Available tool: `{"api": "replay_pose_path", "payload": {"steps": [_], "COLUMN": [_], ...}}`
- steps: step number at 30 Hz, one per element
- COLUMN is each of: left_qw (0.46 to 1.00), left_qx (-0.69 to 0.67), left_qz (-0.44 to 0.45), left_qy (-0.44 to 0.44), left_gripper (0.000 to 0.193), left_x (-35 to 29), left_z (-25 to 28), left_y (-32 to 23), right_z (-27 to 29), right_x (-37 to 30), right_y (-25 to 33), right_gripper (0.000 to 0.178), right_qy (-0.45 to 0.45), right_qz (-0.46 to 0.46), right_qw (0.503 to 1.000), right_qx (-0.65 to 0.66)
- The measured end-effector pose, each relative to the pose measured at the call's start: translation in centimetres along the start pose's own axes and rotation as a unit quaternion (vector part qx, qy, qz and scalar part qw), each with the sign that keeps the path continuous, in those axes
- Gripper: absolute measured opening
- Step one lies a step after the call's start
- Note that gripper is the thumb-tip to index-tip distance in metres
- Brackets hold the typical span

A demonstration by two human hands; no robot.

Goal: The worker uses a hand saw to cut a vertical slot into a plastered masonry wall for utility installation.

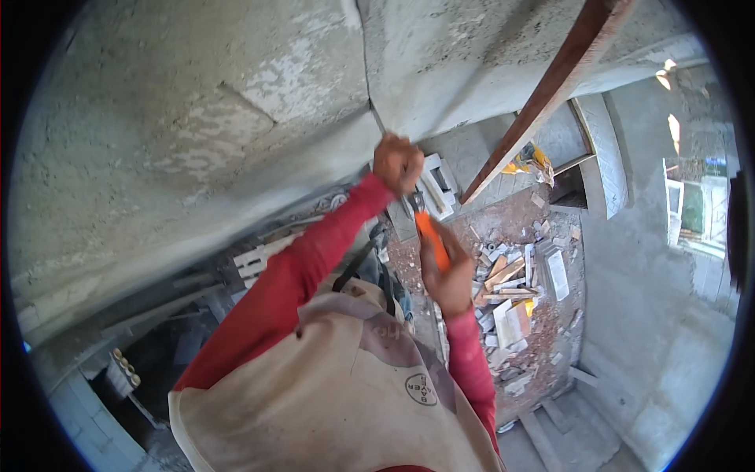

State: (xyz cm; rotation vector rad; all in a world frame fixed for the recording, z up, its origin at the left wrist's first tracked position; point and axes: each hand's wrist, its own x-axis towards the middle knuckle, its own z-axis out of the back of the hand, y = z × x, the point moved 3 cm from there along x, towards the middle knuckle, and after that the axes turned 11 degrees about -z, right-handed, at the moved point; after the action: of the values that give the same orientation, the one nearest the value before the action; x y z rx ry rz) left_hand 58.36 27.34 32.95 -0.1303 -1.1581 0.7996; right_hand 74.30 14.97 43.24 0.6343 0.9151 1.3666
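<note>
Both hands grip: right hand (450, 279) on orange-handled tool (430, 240), left hand (397, 163) above

Rough plaster wall (197, 118) closed off space above and left of left hand (397, 163). Slanted wooden plank (550, 86) crossed right of hands. Rubble pile (511, 291) cluttered floor (629, 315) below; bare floor lay open further right.

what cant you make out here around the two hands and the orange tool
- Head view: the working end of the orange-handled tool is hidden behind the left hand.
- What the left hand grips at the wall seam: covered by its own fingers.
- The tool's butt end: wrapped inside the right hand.
- The rubble pile on the floor: pieces too small and bent by the fisheye to sort.
- The wooden plank: its top is cut off by the upper edge.
</note>
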Motion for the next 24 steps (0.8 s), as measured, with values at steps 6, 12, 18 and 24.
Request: {"api": "replay_pose_path", "payload": {"steps": [6, 12, 18, 24], "left_qw": [0.999, 0.999, 0.997, 0.999], "left_qx": [-0.023, 0.015, -0.062, 0.024], "left_qz": [0.000, -0.008, 0.017, -0.007], "left_qy": [-0.022, 0.035, 0.038, 0.042], "left_gripper": [0.029, 0.033, 0.036, 0.031], "left_x": [-0.6, -1.6, -1.5, -1.3], "left_z": [-1.4, -1.2, -2.6, -1.7], "left_y": [-5.0, -0.2, -4.4, 1.2], "right_z": [3.9, 0.8, 3.0, -0.6], "right_x": [-4.0, -1.9, -4.2, 0.2], "right_y": [-0.2, -1.6, -1.6, -3.1], "right_gripper": [0.034, 0.035, 0.033, 0.035], "right_qy": [0.001, -0.001, -0.019, -0.021], "right_qz": [0.010, -0.044, -0.019, -0.009], "right_qw": [1.000, 0.998, 0.999, 0.999], "right_qx": [-0.013, 0.033, 0.022, 0.023]}}
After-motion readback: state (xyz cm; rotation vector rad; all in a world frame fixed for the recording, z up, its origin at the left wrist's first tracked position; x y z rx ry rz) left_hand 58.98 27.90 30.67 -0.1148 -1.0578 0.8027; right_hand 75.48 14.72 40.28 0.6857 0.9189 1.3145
